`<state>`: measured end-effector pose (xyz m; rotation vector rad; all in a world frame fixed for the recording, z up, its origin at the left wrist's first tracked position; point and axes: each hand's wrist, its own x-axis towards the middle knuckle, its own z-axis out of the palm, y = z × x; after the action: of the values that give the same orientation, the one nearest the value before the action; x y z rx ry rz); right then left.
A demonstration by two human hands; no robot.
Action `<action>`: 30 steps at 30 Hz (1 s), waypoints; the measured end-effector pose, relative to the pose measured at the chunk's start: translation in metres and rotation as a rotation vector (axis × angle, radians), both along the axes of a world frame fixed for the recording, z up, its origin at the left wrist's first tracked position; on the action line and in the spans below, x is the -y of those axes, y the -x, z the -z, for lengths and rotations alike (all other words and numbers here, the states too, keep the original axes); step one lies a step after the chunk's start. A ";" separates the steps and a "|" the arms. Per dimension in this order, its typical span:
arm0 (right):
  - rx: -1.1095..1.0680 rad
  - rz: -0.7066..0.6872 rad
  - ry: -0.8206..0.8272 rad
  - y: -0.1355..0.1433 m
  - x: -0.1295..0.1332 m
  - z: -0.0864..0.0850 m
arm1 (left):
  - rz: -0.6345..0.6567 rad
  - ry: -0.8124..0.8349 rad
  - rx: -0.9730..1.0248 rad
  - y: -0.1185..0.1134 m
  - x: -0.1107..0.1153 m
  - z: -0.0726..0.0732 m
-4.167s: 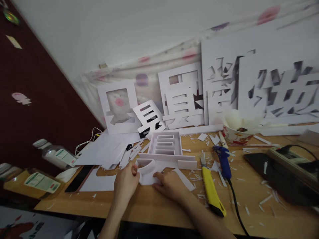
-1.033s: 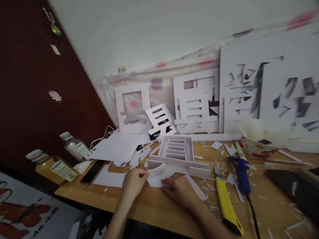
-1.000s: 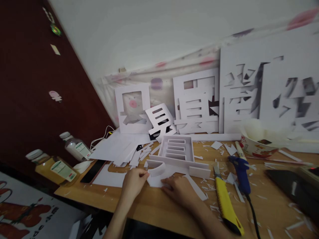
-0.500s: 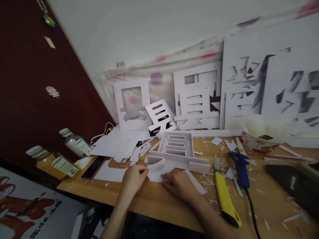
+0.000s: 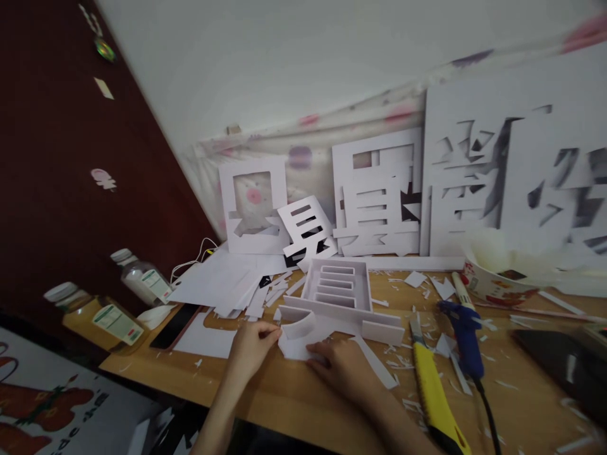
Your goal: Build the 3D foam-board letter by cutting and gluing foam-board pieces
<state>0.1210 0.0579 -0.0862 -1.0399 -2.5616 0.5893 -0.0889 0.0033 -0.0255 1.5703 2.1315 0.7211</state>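
Note:
A white foam-board character (image 5: 306, 344) lies on the table before me, with thin upright walls glued along parts of its outline. Its far part is a walled box with several slots. At the near left corner, beside the end of a curved wall strip (image 5: 298, 325), the thumb and forefinger of my left hand (image 5: 253, 346) are pinched together on the edge. My right hand (image 5: 340, 361) rests on the near flat part, its index finger stretched onto the board and the thumb apart below. A loose white strip (image 5: 377, 363) lies just right of that hand.
To the right lie a yellow utility knife (image 5: 434, 385), a blue glue gun (image 5: 463, 335) with its cord, and a paper bowl (image 5: 497, 284). A phone (image 5: 174, 327) and two bottles (image 5: 107, 319) are at left. Cut-out boards (image 5: 379, 196) lean on the wall; scraps litter the table.
The view has tilted and shifted slightly, so the scene sits a little lower. Both hands stay at nearly the same places on the character.

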 end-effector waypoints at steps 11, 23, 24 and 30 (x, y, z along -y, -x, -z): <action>0.030 0.010 0.015 0.002 0.000 -0.003 | 0.026 -0.021 0.055 -0.001 -0.001 0.002; 0.004 0.018 0.025 0.002 0.000 -0.001 | 0.000 -0.044 0.066 -0.004 0.002 0.000; 0.007 0.021 0.027 0.002 -0.001 -0.001 | 0.001 -0.044 0.068 -0.004 0.002 0.001; 0.020 0.025 0.036 0.002 0.001 -0.004 | 0.008 -0.049 0.084 -0.002 0.000 0.005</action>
<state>0.1191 0.0573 -0.0825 -1.0942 -2.5603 0.6241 -0.0870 0.0030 -0.0305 1.5446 2.0608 0.8275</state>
